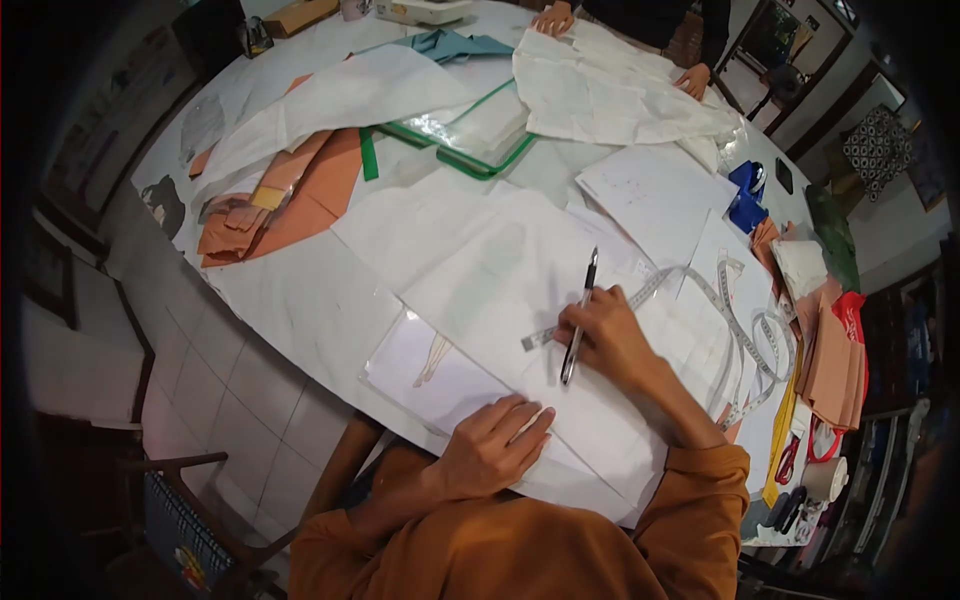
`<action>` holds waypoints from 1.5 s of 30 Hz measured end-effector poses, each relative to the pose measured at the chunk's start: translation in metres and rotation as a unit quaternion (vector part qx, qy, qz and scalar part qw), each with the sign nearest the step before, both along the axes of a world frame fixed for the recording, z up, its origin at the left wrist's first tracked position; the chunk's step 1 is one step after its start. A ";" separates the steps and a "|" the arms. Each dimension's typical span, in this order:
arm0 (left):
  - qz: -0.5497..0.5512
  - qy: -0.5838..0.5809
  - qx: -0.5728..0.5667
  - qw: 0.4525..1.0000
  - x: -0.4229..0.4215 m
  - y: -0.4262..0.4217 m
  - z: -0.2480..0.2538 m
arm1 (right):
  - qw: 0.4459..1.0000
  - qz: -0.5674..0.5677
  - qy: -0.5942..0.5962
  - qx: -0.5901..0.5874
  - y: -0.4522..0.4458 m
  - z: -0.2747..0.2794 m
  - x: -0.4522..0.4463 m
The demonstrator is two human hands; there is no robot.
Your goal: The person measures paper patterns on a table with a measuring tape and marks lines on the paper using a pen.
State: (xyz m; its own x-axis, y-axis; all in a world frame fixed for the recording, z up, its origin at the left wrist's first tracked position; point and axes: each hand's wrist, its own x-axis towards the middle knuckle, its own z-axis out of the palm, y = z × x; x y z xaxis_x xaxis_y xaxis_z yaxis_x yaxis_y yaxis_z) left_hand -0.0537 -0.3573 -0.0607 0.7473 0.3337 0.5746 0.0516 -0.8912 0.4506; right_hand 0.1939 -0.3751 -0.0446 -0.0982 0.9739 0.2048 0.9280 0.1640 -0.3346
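Observation:
My right hand (603,335) grips a black-and-clear pen (571,366), its tip pointing away from me over a large white paper sheet (455,290). A white tape measure (538,340) passes beneath that hand; its short end shows on the left, and the rest curls away to the right. Near the table's front edge, my left hand (495,447) lies on the paper with fingers extended and slightly bent, holding nothing. Just beyond it is a sheet with a drawn figure (400,372), partly covered by the large paper.
Across the table (290,290), another person's hands (692,82) touch white cloth (610,90). Orange fabric (325,190) and a green-edged clear folder (485,160) lie to the left and centre. A blue tape dispenser (746,200), phone (784,177) and folded fabrics (832,365) line the right.

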 end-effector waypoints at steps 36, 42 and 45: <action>0.081 0.142 0.045 0.986 -0.016 -0.006 -0.017 | 0.987 0.080 0.073 -0.122 -0.008 0.017 -0.018; 0.063 0.137 0.075 0.986 -0.013 -0.004 -0.017 | 0.986 0.052 0.109 -0.113 -0.003 0.024 0.007; 0.053 0.132 0.063 0.988 -0.013 -0.005 -0.021 | 0.981 -0.031 0.123 -0.144 0.002 0.025 0.040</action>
